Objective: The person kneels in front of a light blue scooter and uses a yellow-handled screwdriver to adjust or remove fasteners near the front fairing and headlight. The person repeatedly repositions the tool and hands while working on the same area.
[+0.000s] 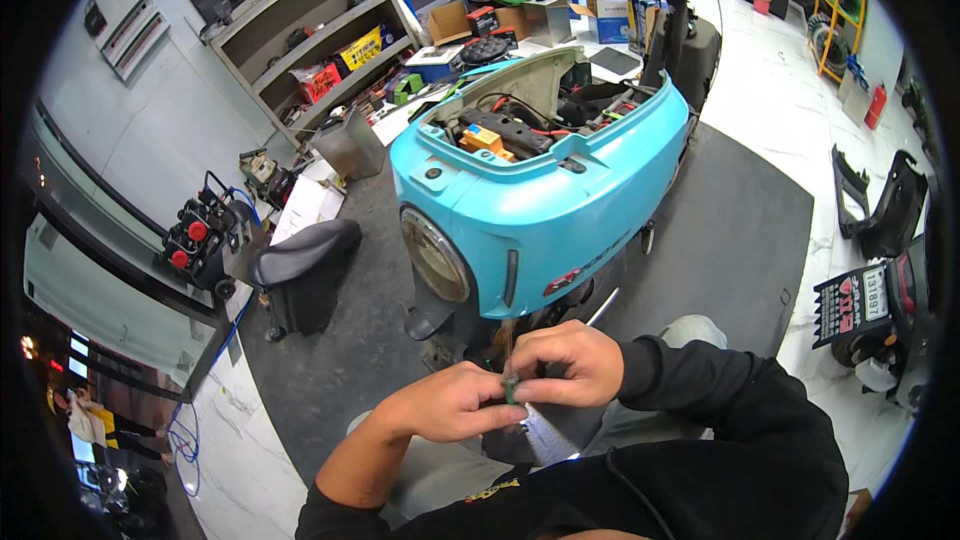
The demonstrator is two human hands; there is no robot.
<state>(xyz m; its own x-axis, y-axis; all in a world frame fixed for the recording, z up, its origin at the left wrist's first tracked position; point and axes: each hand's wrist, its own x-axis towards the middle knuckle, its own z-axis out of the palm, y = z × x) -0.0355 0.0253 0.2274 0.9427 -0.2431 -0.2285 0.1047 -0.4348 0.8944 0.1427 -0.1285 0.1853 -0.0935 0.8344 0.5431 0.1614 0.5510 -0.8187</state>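
In front of my lap, both of my hands meet over a small green piece (511, 389), too small to name. My left hand (450, 402) pinches it between thumb and fingertips. From the other side my right hand (572, 365) closes on the same piece with thumb and forefinger. A thin strand seems to run up from it toward the scooter. Just beyond my hands stands a turquoise scooter (545, 210), its seat off and the inside of its body exposed. Its round lamp (434, 255) faces to the left. An orange part (485, 140) lies in the open body.
A detached black scooter seat (305, 252) is on the dark mat (735, 230) at left, near a red-and-black machine (200, 230). Cluttered shelves (310, 40) and boxes fill the back. At right are another scooter (880, 330), black plastic parts (885, 205) and a fire extinguisher (876, 106).
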